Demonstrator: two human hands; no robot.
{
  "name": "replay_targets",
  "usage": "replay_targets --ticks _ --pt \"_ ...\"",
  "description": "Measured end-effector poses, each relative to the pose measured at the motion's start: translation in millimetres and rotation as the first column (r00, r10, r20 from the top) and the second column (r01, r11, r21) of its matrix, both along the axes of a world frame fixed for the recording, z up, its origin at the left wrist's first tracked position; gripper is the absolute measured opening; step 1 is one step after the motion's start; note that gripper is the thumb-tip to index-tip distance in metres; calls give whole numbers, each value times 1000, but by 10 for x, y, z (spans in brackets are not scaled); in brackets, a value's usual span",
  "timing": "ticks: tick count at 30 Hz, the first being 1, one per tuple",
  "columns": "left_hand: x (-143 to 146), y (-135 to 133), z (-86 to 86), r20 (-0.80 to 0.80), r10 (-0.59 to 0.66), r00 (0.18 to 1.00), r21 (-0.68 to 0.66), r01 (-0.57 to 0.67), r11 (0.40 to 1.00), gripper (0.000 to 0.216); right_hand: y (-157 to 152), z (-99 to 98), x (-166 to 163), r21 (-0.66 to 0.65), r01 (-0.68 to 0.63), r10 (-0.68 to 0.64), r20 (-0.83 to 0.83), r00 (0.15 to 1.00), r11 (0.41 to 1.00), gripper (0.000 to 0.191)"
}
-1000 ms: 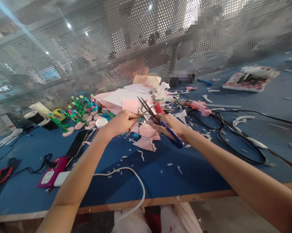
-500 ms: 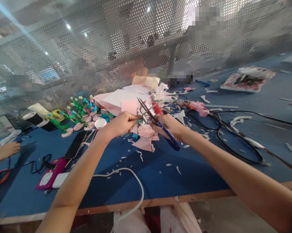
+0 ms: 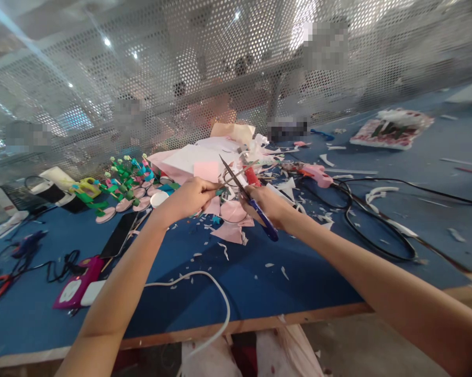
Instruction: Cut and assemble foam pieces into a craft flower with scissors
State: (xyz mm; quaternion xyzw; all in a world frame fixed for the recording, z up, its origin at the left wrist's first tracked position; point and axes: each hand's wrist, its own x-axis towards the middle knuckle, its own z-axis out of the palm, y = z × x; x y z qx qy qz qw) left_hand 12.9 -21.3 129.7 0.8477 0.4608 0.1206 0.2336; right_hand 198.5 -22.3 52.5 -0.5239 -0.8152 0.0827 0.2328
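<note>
My left hand (image 3: pixel 194 196) is closed in a pinch on one end of a thin strip (image 3: pixel 242 171); its material is too small to tell. Scissors (image 3: pixel 261 212) with dark blue handles are in my right hand (image 3: pixel 269 201), their blades pointing up and left across the strip. The blades look nearly together. Just below the hands lie a round pink disc (image 3: pixel 233 211) and a pink paper scrap (image 3: pixel 228 233). Behind them sits a pink paper square (image 3: pixel 206 170).
Pink-based flower crafts (image 3: pixel 124 193), a white cup (image 3: pixel 158 198) and a phone (image 3: pixel 119 235) lie left, with a magenta device (image 3: pixel 77 285) nearer. A pink glue gun (image 3: pixel 316 175) and black cable (image 3: pixel 351 222) lie right. White paper sheets (image 3: pixel 197 157) lie before the perforated screen (image 3: pixel 204 68).
The scissors' blades and handles have come closer together. Another person's hand at the left edge has left the view. The view has shifted slightly.
</note>
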Motion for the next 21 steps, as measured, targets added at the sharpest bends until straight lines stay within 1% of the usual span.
replay_targets --ticks 3,7,9,13,17,19,21 --pt "13 -6 -3 6 -9 1000 40 9 999 32 -24 17 -12 11 18 -18 6 1000 1000 14" --pt "32 -14 -21 -6 -20 1000 61 21 998 29 -9 -10 -13 52 18 -18 -9 1000 998 14" --pt "35 -10 -32 -21 -30 999 98 32 995 27 7 -28 -3 61 10 -8 -30 1000 998 14" --pt "3 31 -41 -19 -42 999 216 45 975 25 41 -58 27 46 -5 9 -99 995 999 14" --pt "-52 86 -37 -42 -31 999 251 40 967 24 55 -85 29 58 -42 49 -141 989 997 19" --pt "-60 96 -36 -56 -20 998 260 34 965 24 48 -93 13 70 -24 33 -140 990 997 21" --pt "-47 89 -38 -59 -8 998 264 23 964 25 31 -93 -6 73 22 -13 -124 992 997 24"
